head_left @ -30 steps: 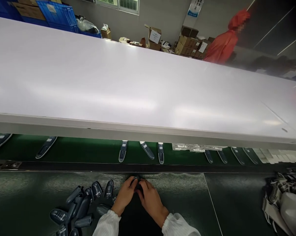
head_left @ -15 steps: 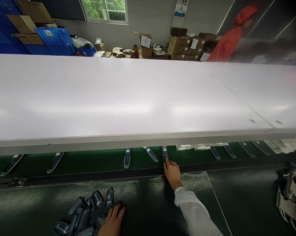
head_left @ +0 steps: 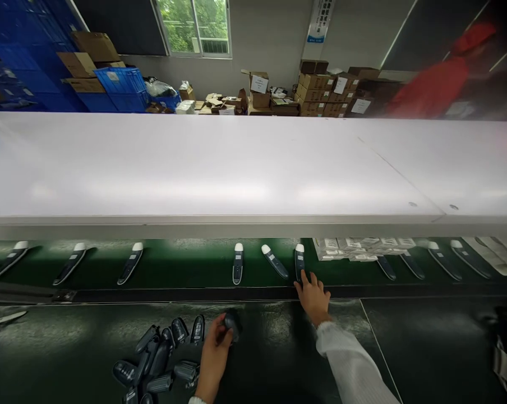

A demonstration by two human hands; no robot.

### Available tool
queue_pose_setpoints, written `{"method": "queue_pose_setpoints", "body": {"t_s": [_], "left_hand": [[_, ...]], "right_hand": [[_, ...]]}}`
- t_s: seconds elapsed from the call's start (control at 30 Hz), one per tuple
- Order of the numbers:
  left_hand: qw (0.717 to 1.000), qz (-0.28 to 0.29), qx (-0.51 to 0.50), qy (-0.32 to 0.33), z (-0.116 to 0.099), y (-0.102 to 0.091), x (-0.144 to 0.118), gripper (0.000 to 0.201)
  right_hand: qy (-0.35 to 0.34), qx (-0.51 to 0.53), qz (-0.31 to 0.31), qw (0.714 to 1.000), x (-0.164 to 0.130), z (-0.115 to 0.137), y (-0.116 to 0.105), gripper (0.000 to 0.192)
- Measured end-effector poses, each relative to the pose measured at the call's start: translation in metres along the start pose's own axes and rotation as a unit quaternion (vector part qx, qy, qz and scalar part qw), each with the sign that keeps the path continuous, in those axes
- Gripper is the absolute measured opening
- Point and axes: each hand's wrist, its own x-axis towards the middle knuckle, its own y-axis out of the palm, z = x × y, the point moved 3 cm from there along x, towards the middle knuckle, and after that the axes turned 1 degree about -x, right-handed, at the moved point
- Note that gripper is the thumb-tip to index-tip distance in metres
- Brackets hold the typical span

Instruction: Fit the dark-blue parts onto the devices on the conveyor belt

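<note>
Right now I judge the step in hand to be setting a finished device on the moving belt while the next one is already picked up. My right hand (head_left: 313,294) reaches forward at the centre right of the frame, fingers spread and loose, gripping nothing; its fingertips touch the near end of a dark slim device (head_left: 299,264) that lies on the green belt (head_left: 186,264), white tip pointing away from me. Beside that device, toward the left of the frame, lie two more of the same kind, and others are spaced along the belt on both sides, all partly under the edge of the long white shelf (head_left: 220,174) that crosses the whole picture. My left hand (head_left: 215,350) sits low in the frame, just left of centre, closed around a small dark part (head_left: 232,325) held above the dark surface (head_left: 279,348); I cannot tell exactly what part it is. Just left of that hand a pile of dark housings (head_left: 158,362) rests on the surface, near my wrist but not touching the held piece. As I read it, the next move calls for letting go of the device on the belt cleanly, without nudging it crooked against its neighbour, and bringing the right hand back to meet the left one over the surface.
</note>
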Motion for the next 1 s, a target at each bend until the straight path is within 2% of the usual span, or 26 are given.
{"method": "queue_pose_setpoints", "body": {"t_s": [0.07, 0.1, 0.17, 0.2, 0.23, 0.3, 0.33, 0.4, 0.47, 0.5, 0.53, 0.57, 0.6, 0.63, 0.67, 0.7, 0.77, 0.8, 0.83, 0.87, 0.93, 1.0], "left_hand": [[0.997, 0.000, -0.078, -0.028, -0.005, 0.007, -0.004, 0.066], [0.994, 0.002, -0.107, -0.036, -0.007, 0.010, -0.007, 0.060], [0.988, 0.010, -0.151, -0.039, -0.010, 0.013, -0.013, 0.048], [0.986, 0.015, -0.164, -0.033, -0.011, 0.012, -0.016, 0.043], [0.986, 0.016, -0.166, -0.020, -0.011, 0.010, -0.019, 0.039], [0.992, 0.000, -0.127, 0.023, -0.011, 0.002, -0.024, 0.033], [0.995, -0.010, -0.087, 0.051, -0.011, -0.003, -0.026, 0.030], [0.994, -0.012, 0.007, 0.112, -0.009, -0.012, -0.031, 0.024], [0.981, 0.010, 0.087, 0.173, -0.007, -0.019, -0.034, 0.018], [0.972, 0.019, 0.117, 0.201, -0.006, -0.022, -0.035, 0.016], [0.963, 0.025, 0.144, 0.227, -0.005, -0.026, -0.035, 0.016], [0.953, 0.032, 0.172, 0.248, -0.003, -0.030, -0.034, 0.018], [0.943, 0.039, 0.202, 0.263, -0.002, -0.036, -0.031, 0.021], [0.932, 0.039, 0.235, 0.274, 0.000, -0.043, -0.028, 0.024], [0.921, 0.028, 0.271, 0.278, 0.003, -0.052, -0.023, 0.027], [0.910, 0.004, 0.311, 0.274, 0.005, -0.063, -0.017, 0.029], [0.886, -0.063, 0.393, 0.240, 0.012, -0.085, -0.003, 0.036], [0.871, -0.091, 0.431, 0.216, 0.016, -0.094, 0.004, 0.040], [0.857, -0.104, 0.467, 0.193, 0.020, -0.101, 0.011, 0.043], [0.843, -0.103, 0.498, 0.175, 0.025, -0.105, 0.018, 0.044], [0.821, -0.073, 0.544, 0.157, 0.034, -0.104, 0.029, 0.046], [0.810, -0.044, 0.564, 0.153, 0.044, -0.098, 0.036, 0.047]], "right_hand": [[-0.065, 0.056, 0.018, 0.996, -0.036, 0.021, 0.002, 0.053], [-0.122, 0.116, 0.046, 0.985, -0.058, 0.035, 0.006, 0.054], [-0.219, 0.239, 0.123, 0.938, -0.100, 0.066, 0.017, 0.054], [-0.234, 0.287, 0.153, 0.916, -0.118, 0.080, 0.023, 0.054], [-0.219, 0.322, 0.175, 0.904, -0.131, 0.092, 0.028, 0.054], [-0.119, 0.400, 0.208, 0.885, -0.147, 0.111, 0.036, 0.056], [-0.052, 0.453, 0.235, 0.858, -0.150, 0.119, 0.039, 0.058], [0.056, 0.567, 0.300, 0.765, -0.155, 0.135, 0.041, 0.060], [0.099, 0.644, 0.351, 0.673, -0.156, 0.150, 0.039, 0.058], [0.104, 0.664, 0.363, 0.645, -0.156, 0.156, 0.037, 0.056], [0.105, 0.674, 0.370, 0.631, -0.154, 0.161, 0.037, 0.057], [0.106, 0.674, 0.373, 0.629, -0.151, 0.165, 0.039, 0.060], [0.107, 0.666, 0.367, 0.641, -0.144, 0.167, 0.041, 0.063], [0.101, 0.650, 0.345, 0.669, -0.135, 0.168, 0.044, 0.065], [0.086, 0.625, 0.304, 0.714, -0.121, 0.169, 0.047, 0.066], [0.061, 0.582, 0.248, 0.772, -0.105, 0.168, 0.048, 0.065], [-0.008, 0.428, 0.110, 0.897, -0.069, 0.166, 0.047, 0.062], [-0.039, 0.339, 0.053, 0.938, -0.052, 0.166, 0.046, 0.060], [-0.062, 0.260, 0.015, 0.963, -0.037, 0.165, 0.046, 0.058], [-0.075, 0.200, -0.006, 0.977, -0.025, 0.165, 0.047, 0.055], [-0.078, 0.144, -0.014, 0.986, -0.011, 0.163, 0.052, 0.051], [-0.071, 0.117, -0.006, 0.991, -0.007, 0.161, 0.058, 0.049]]}}
